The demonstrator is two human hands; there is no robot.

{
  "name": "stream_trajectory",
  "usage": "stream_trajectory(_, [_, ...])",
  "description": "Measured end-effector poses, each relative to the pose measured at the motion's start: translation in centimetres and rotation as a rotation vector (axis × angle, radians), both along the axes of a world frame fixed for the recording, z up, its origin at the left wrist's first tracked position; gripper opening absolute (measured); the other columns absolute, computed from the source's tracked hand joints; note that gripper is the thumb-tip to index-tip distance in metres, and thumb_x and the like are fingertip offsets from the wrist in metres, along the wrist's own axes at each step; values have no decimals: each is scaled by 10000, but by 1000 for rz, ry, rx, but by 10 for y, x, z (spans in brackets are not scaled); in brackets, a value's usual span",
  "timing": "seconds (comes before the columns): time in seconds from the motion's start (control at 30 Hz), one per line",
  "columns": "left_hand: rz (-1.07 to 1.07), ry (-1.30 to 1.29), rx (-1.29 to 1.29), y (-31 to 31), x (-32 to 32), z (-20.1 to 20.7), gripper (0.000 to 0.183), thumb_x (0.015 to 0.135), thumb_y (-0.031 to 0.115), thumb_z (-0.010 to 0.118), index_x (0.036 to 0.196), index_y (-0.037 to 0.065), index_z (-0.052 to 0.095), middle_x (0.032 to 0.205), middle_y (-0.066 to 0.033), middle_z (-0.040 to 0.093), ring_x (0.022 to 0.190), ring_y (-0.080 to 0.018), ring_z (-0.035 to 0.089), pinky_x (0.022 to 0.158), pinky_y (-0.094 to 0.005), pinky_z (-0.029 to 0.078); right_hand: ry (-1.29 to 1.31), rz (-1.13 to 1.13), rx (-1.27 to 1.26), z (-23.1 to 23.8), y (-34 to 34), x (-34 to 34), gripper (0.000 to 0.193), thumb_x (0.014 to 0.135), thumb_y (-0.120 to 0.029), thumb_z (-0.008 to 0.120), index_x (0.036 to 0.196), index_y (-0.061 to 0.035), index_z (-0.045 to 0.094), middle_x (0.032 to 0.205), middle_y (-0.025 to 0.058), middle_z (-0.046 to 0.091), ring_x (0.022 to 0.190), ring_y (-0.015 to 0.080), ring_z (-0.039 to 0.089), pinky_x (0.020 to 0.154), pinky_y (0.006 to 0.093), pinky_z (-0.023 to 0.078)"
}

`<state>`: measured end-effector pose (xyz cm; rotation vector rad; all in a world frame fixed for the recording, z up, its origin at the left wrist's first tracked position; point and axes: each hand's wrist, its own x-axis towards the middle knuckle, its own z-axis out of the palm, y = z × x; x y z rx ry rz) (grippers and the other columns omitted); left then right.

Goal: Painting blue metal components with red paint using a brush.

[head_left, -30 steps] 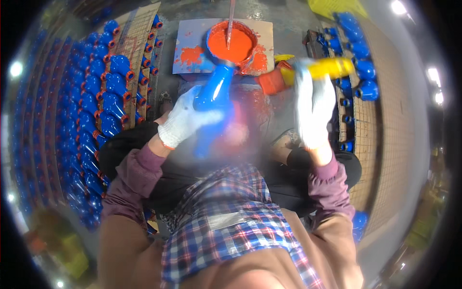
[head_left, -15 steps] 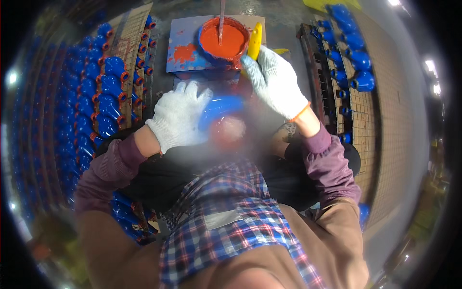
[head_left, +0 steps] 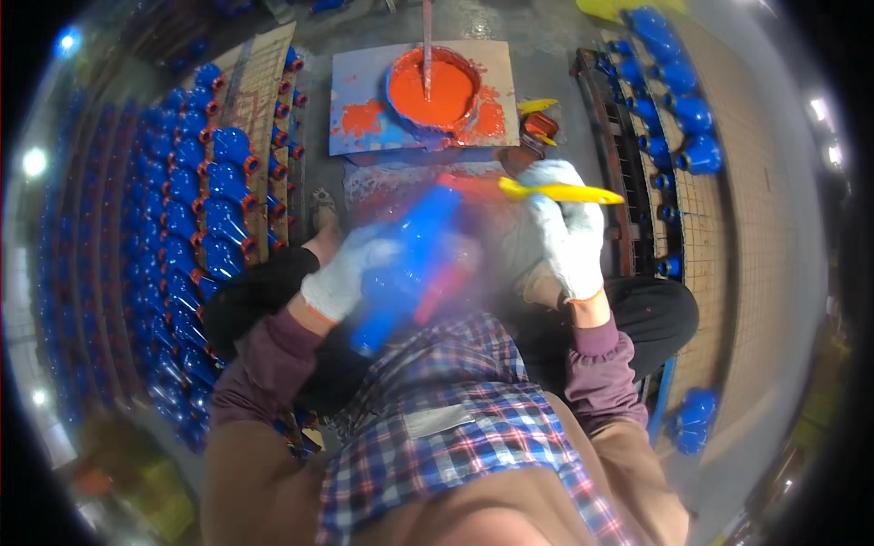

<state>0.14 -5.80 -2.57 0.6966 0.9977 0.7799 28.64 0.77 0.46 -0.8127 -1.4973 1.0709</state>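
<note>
My left hand (head_left: pixel 344 278), in a white glove, is closed on a glossy blue bottle-shaped piece (head_left: pixel 411 238), held at a slant above my lap. A blurred reddish patch shows along its right side; haze in the middle of the picture hides the detail. In my gloved right hand (head_left: pixel 569 232) is a paintbrush (head_left: pixel 560 191), its yellow handle lying level across the fingers. The brush's red-coated bristles point left and reach the blue piece's upper end; whether they touch it I cannot tell. Beyond both hands stands a bucket of orange-red paint (head_left: pixel 435 91) with a stick in it.
Paint-spattered cardboard (head_left: pixel 360 82) lies under the bucket. Right of it sit a small red-stained container (head_left: pixel 539 126) and another yellow handle (head_left: pixel 537 106). Racks of blue pieces with red ends (head_left: pixel 228 187) line my left; a rack with more blue pieces (head_left: pixel 699 155) stands at right.
The brush has come down from beside the bucket, turning from upright to level, its bristles now by the blue piece. My left hand has moved nearer to me, and the piece is tilted differently.
</note>
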Motion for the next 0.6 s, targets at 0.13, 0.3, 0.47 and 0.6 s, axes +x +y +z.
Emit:
stream_trajectory(0.13, [265, -211, -26, -19, 8, -34, 236, 968, 180, 489, 1037, 1, 626, 942, -42, 644, 819, -118, 620, 689, -265, 524, 17, -42, -86, -13, -1, 7, 226, 851, 23, 594, 1075, 4, 618, 1065, 87, 602, 986, 179, 598, 869, 293, 478])
stream_trajectory(0.3, [379, -776, -231, -28, 47, -28, 541, 967, 441, 477, 1317, 30, 461, 1278, -186, 526, 1004, -313, 611, 766, -416, 558, 209, -59, -242, -31, -6, -1, 201, 842, -24, 635, 1039, 10, 627, 1003, 84, 630, 873, 157, 626, 804, 289, 509])
stream_trajectory(0.47, [327, -1135, -371, -34, 66, -6, 448, 998, 329, 475, 1330, 33, 427, 1207, -172, 522, 794, -272, 568, 450, -295, 517, 343, -83, -296, -35, -10, -9, 214, 866, -25, 628, 1076, 15, 612, 1002, 68, 638, 850, 145, 631, 777, 268, 512])
stream_trajectory(0.6, [337, -928, -304, -20, 34, -7, 586, 956, 403, 525, 1394, 33, 411, 1319, -176, 539, 1137, -310, 587, 925, -444, 523, 124, -172, -255, -6, -3, 5, 222, 886, -1, 615, 1108, -6, 622, 981, 56, 642, 811, 113, 607, 739, 244, 497])
